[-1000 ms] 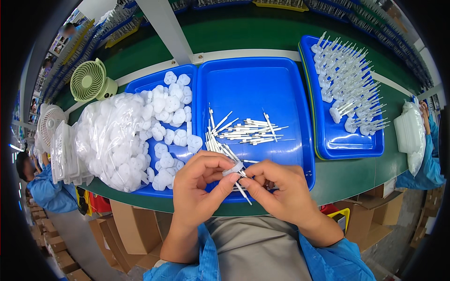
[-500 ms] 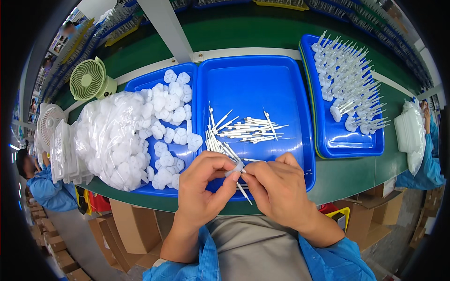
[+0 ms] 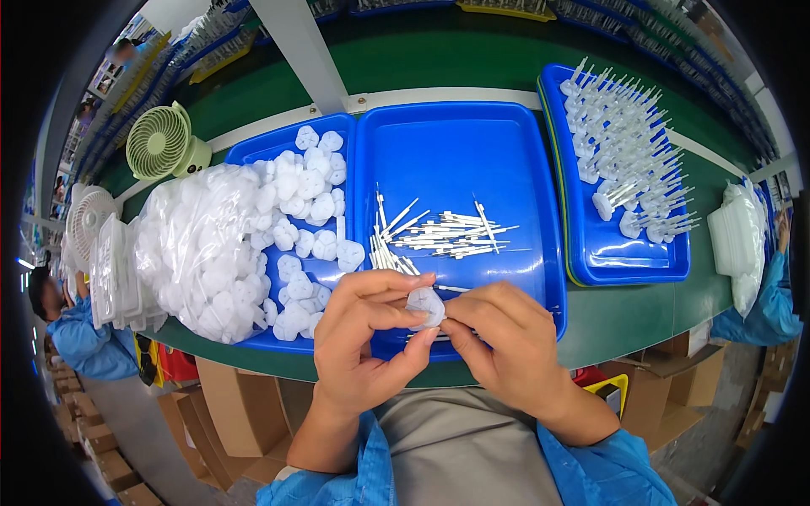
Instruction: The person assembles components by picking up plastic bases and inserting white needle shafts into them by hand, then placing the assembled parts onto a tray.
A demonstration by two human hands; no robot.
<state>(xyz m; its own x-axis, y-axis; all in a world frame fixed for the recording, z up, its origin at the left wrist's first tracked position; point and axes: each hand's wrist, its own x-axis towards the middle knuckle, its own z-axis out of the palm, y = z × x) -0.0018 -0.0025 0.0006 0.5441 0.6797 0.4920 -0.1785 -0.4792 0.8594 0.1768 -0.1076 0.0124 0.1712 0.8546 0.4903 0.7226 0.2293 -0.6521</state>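
Observation:
Over the front edge of the middle blue tray (image 3: 460,181), I hold a translucent white lobed plastic disc (image 3: 427,307) with its round face turned up. My left hand (image 3: 359,333) pinches it from the left between thumb and fingers. From the other side, the closed fingertips of my right hand (image 3: 506,337) grip its right edge. Any rod behind the disc is hidden by it and my fingers. In the tray beyond my hands lies a loose pile of thin white rods (image 3: 451,234) with metal pin ends.
Similar discs fill the left blue tray (image 3: 324,274), partly inside a clear plastic bag (image 3: 198,244). At right, a stacked blue tray (image 3: 633,268) holds rows of discs with upright rods. A green fan (image 3: 159,143) stands at back left. Cardboard boxes (image 3: 240,405) sit below the table.
The disc in my hands has turned from edge-on to face-up. The rod that stuck out below my fingers no longer shows. My hands stay in nearly the same place.

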